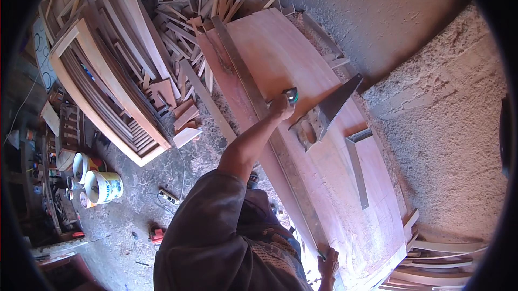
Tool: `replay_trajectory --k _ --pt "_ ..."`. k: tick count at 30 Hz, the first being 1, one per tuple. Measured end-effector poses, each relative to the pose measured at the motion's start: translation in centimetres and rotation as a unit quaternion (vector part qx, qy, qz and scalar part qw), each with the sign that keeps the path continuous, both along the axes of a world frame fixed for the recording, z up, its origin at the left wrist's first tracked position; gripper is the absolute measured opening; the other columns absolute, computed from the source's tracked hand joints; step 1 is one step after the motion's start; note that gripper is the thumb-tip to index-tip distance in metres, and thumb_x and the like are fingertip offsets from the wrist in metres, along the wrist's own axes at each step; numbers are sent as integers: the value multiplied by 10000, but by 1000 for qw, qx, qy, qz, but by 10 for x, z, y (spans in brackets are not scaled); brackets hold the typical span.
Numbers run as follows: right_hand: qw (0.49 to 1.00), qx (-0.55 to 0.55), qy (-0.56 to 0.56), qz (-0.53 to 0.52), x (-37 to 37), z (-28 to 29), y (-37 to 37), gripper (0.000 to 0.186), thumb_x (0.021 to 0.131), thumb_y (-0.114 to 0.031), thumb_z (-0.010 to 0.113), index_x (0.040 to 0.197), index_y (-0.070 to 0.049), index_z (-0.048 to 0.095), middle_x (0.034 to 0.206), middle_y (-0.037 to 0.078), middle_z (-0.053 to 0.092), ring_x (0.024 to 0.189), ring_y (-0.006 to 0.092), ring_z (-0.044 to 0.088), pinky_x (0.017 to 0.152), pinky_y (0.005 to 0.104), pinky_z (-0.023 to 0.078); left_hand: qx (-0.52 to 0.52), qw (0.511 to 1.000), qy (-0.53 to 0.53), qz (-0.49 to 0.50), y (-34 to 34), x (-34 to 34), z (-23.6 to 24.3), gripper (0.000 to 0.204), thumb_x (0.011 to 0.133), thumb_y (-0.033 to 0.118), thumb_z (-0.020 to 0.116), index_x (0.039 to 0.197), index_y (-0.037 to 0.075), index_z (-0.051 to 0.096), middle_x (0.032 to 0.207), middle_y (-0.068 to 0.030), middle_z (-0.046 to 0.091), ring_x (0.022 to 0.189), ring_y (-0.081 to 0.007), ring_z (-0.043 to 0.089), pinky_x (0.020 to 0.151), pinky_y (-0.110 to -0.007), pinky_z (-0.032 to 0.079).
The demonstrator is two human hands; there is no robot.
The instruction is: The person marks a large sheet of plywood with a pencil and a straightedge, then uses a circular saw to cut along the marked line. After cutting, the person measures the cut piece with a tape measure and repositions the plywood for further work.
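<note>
My left hand (pixel 281 107) reaches across a large reddish wooden panel (pixel 259 37), its fingers closed round a dark tape measure (pixel 292 95) with a green patch. Beneath my left forearm a long, narrow dark strip (pixel 288 164) lies lengthwise along the panel. At the near end of that strip is my right hand (pixel 327 265), fingers bent at the edge; a small greenish bit shows there, too small to name. Just right of my left hand lies a handsaw (pixel 334 105) with a worn handle. A try square (pixel 356 164) rests farther right on the panel.
Wooden frames (pixel 116 91) stack at the left, beside a heap of offcuts (pixel 186 32). White buckets (pixel 105 187) and a power strip (pixel 169 196) are on the dusty floor. A rough wall (pixel 448 102) runs along the right, with curved wood pieces (pixel 442 264) at lower right.
</note>
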State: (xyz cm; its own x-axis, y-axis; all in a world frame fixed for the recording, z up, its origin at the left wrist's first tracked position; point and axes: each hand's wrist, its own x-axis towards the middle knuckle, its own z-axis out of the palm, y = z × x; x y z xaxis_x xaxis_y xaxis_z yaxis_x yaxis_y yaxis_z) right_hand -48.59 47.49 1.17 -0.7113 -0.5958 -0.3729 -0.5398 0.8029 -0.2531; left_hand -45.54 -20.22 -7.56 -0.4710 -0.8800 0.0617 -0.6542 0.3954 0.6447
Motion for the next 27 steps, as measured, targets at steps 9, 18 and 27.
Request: replay_trajectory --k 9,18,27 --pt "994 -107 -3 12 4 -20 -10 671 675 6 795 1276 -22 499 1151 218 555 1065 440 565 870 517 487 -39 966 7 254 62 86 19 950 808 417 758 1544 100 248 1635 -218 156 1516 -431 95 1182 -607 149" --pt "990 -120 52 47 -23 -23 -7 377 860 -87 686 1224 -164 622 1167 128 621 991 360 640 792 480 550 44 961 -16 272 74 112 -48 976 830 567 649 1570 98 221 1617 -259 166 1494 -397 162 1172 -579 181" --pt "998 -34 25 -56 -43 -38 2 671 762 -231 821 1353 -207 503 1373 84 504 1021 311 677 802 458 556 -181 886 -81 -420 132 114 30 711 803 358 770 1390 34 535 1515 -219 420 1452 -435 288 1162 -586 260"
